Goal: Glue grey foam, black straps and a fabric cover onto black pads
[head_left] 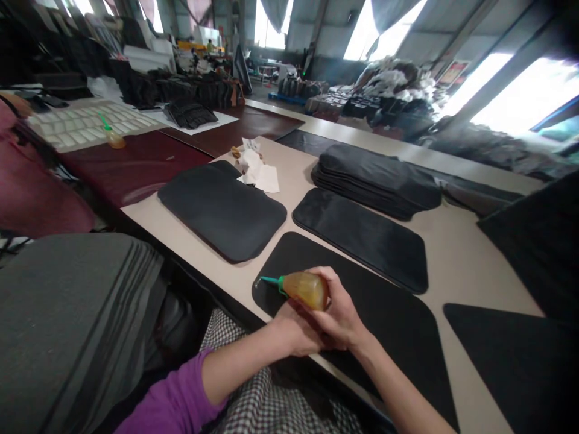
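Observation:
My right hand is wrapped round a glue bottle with amber liquid and a green nozzle. The bottle lies tilted almost level, its nozzle tip at the left corner of a black rounded panel. A small shiny trace shows on the panel by the tip. Just below the bottle, my left hand meets my right hand; its fingers are hidden, so whether it grips anything cannot be seen.
Another black panel lies to the left, a narrower one behind. Beyond it sits a stack of black pieces. Crumpled white paper and a second glue bottle are farther back. Grey panels are piled at left, beside a person's pink sleeve.

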A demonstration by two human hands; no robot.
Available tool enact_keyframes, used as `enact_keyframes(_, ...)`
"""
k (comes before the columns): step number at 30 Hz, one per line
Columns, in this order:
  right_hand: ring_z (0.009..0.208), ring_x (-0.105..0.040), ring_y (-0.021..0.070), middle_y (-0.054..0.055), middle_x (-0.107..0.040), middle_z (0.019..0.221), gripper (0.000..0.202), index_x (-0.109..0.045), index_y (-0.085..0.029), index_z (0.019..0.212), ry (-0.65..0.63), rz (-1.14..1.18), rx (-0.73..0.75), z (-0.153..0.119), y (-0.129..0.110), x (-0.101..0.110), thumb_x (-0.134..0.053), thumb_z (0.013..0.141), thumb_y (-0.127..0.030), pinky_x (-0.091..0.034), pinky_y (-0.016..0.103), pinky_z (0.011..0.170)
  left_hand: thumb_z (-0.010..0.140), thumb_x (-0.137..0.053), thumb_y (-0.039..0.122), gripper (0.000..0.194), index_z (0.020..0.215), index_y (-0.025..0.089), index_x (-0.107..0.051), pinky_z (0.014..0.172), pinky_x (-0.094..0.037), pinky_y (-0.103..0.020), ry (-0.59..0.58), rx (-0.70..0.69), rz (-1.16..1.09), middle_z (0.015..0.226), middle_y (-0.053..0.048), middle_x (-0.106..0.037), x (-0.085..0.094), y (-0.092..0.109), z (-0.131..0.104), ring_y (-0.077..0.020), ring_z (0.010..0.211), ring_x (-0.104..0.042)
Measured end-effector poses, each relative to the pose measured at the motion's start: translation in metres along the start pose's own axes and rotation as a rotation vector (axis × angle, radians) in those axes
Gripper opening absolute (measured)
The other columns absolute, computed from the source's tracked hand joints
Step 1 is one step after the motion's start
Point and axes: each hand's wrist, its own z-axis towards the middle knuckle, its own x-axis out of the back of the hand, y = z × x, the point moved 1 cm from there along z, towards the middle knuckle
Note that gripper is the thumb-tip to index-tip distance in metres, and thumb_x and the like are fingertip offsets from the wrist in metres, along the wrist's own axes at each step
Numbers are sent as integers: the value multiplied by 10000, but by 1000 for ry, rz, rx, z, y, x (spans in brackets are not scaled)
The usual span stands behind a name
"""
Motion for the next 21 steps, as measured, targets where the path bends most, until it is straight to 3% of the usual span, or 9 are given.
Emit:
enact_keyframes(4, 1045, -594, 274, 84, -550, 1175, 485, -437, -257, 1294, 70, -39, 56, 13, 18, 8, -668, 890, -394, -530, 393, 915, 960, -378, 728, 813, 1509, 131, -434, 1254, -166, -498, -4, 3, 108, 1540, -152, -477, 13, 2, -1, -307, 1493, -303)
enact_keyframes(6, 1032, -592, 275, 83, -548, 1171, 505, -440, -247, 1291, 114, -83, 58, 21, 28, 10, -682, 872, -391, -527, 403, 911, 973, -328, 726, 772, 1481, 163, -473, 1252, -136, -524, 6, -24, 153, 1509, -137, -517, 20, 4, -1, -291, 1484, -320)
enact_keyframes(10, 1024, -595, 278, 81, -555, 1169, 526, -445, -238, 1292, 223, -162, 21, 36, 45, 14, -698, 859, -398, -523, 415, 910, 980, -280, 727, 752, 1491, 205, -458, 1232, -185, -522, 51, -47, 188, 1548, -122, -466, 30, 7, 0, -279, 1491, -300)
enact_keyframes(15, 998, -599, 272, 90, -543, 1170, 512, -427, -225, 1296, 330, -251, 3, 50, 59, 18, -657, 865, -375, -530, 404, 872, 979, -248, 732, 758, 1522, 231, -417, 1226, -211, -487, 70, -47, 202, 1576, -102, -425, 31, 8, 1, -259, 1500, -290)
enact_keyframes(21, 993, -607, 271, 95, -541, 1177, 513, -428, -219, 1298, 413, -308, -44, 40, 69, 39, -657, 868, -379, -532, 386, 838, 997, -275, 697, 722, 1540, 237, -396, 1229, -227, -485, 66, -52, 224, 1641, -87, -325, 27, 8, 2, -256, 1528, -244)
